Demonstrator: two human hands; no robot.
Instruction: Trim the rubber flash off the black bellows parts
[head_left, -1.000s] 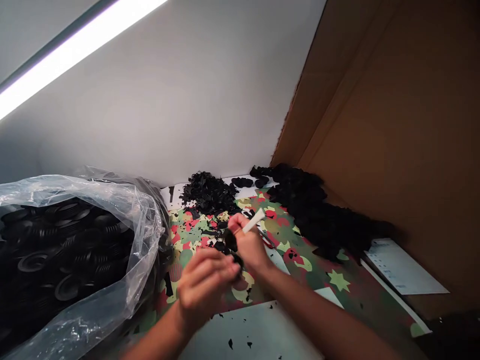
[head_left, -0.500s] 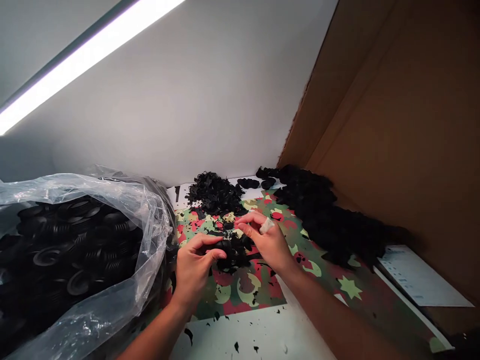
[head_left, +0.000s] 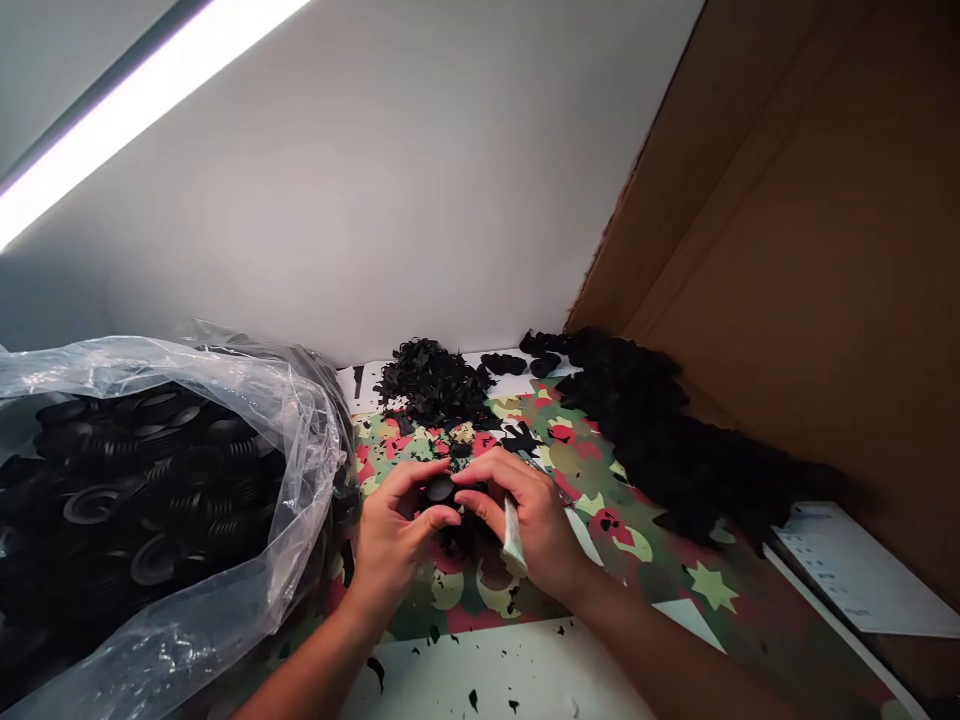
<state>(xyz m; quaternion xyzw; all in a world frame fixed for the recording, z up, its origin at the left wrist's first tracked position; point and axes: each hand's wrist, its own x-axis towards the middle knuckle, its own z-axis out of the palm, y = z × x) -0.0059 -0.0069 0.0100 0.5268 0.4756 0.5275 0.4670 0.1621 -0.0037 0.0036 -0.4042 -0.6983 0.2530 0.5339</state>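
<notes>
Between the fingertips of both hands is a small round black part (head_left: 440,488), its flat face turned up. My left hand (head_left: 396,525) grips it from the left with thumb and fingers. From the right, my right hand (head_left: 521,505) has its fingertips on the part's edge, thumb below, with a pale wrap on one finger. Under and behind the hands lie loose black scraps on a camouflage-patterned sheet (head_left: 577,465). A heap of black shavings (head_left: 435,385) sits just beyond.
At the left, a clear plastic bag (head_left: 307,440) holds several ribbed black parts (head_left: 157,500). A long black pile (head_left: 660,440) runs along the cardboard wall (head_left: 810,260) at the right. White paper (head_left: 870,570) lies at the right edge.
My right hand has come down and inward to the part in my left hand. The part's flat round face now shows. The view has shifted slightly.
</notes>
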